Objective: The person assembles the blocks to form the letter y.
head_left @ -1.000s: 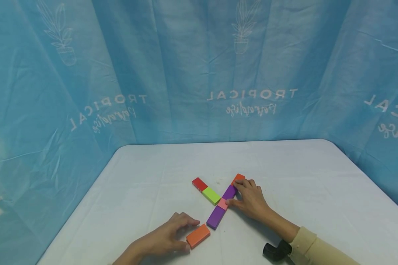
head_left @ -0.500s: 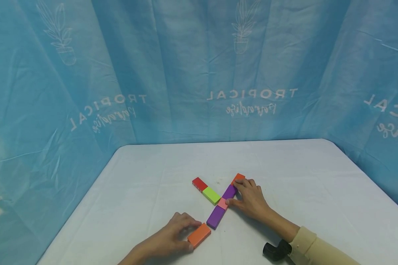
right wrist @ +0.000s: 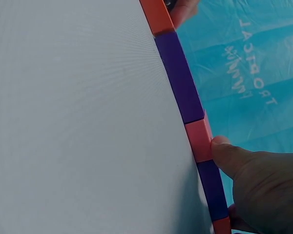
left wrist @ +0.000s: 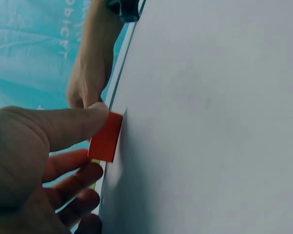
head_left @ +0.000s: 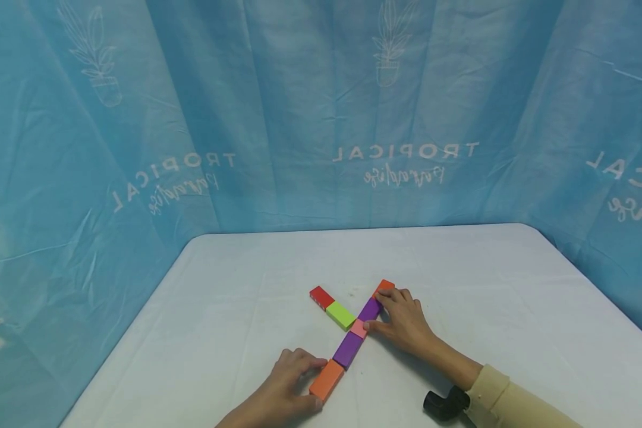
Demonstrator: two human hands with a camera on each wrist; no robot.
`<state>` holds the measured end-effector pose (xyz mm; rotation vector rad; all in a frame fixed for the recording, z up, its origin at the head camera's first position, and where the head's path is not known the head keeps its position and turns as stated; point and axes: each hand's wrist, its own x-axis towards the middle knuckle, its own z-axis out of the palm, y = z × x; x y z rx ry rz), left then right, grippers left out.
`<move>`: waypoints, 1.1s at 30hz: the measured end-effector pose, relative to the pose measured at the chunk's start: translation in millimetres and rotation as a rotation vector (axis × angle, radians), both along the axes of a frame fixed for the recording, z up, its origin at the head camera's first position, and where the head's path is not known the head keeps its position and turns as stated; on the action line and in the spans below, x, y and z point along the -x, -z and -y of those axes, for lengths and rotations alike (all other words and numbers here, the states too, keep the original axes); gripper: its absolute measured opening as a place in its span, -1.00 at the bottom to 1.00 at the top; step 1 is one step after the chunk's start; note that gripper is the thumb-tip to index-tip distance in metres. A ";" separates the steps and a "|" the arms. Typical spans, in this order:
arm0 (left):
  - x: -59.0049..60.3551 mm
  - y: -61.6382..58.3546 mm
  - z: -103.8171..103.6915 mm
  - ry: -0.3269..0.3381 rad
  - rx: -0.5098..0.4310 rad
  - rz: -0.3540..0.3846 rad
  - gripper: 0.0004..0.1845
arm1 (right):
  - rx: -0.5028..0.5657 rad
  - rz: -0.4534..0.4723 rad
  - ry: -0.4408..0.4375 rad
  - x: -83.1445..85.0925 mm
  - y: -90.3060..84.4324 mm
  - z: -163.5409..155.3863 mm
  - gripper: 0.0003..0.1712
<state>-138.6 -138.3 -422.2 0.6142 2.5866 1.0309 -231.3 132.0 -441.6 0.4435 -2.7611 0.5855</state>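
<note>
An orange block [head_left: 327,380] lies at the near end of a slanted row, its far end against a purple block [head_left: 348,349]. My left hand [head_left: 289,386] pinches this orange block, thumb at its near end and index finger by the far end. Beyond the purple block come a pink block [head_left: 358,329], a second purple block [head_left: 370,309] and an orange-red block [head_left: 385,286]. Along this far part rests my right hand [head_left: 406,321]. Its thumb touches the pink block [right wrist: 200,140]; its fingertips reach where the far purple and orange-red blocks meet, partly covering them.
A lime green block [head_left: 341,315] and a red block [head_left: 321,297] form a branch leading back left from the pink one. Black wrist gear [head_left: 446,405] sits by the right sleeve. A blue printed curtain [head_left: 299,119] hangs behind the white table [head_left: 257,267].
My left hand has moved slightly right with the orange block, turning it into line and closing the gap to the near purple block. The right hand has kept its place.
</note>
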 end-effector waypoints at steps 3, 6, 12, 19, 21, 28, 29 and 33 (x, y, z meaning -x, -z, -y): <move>-2.2 2.2 -2.4 -0.031 -0.024 -0.013 -0.42 | -0.008 0.002 0.004 0.4 0.9 0.3 -0.21; -4.3 3.2 -4.8 -0.056 -0.045 -0.032 -0.42 | -0.010 -0.001 0.006 1.1 1.6 0.3 -0.21; -7.8 3.9 -7.8 -0.085 -0.044 -0.034 -0.42 | -0.005 -0.026 0.002 1.2 2.6 0.3 -0.20; -9.5 3.7 -11.6 -0.112 -0.005 -0.001 -0.41 | -0.009 -0.017 0.015 -0.3 2.3 2.1 -0.22; -9.8 4.2 -12.8 -0.121 0.001 0.003 -0.42 | -0.010 -0.006 0.018 -0.6 2.1 2.3 -0.21; -11.3 6.5 -15.8 -0.144 -0.004 -0.023 -0.43 | -0.013 0.001 0.009 0.6 1.6 1.9 -0.21; -11.2 6.4 -16.0 -0.148 -0.005 -0.021 -0.43 | -0.015 0.002 0.009 1.0 1.7 1.8 -0.21; -10.7 5.4 -16.5 -0.157 -0.005 -0.005 -0.43 | -0.011 -0.003 0.010 1.6 1.3 2.5 -0.20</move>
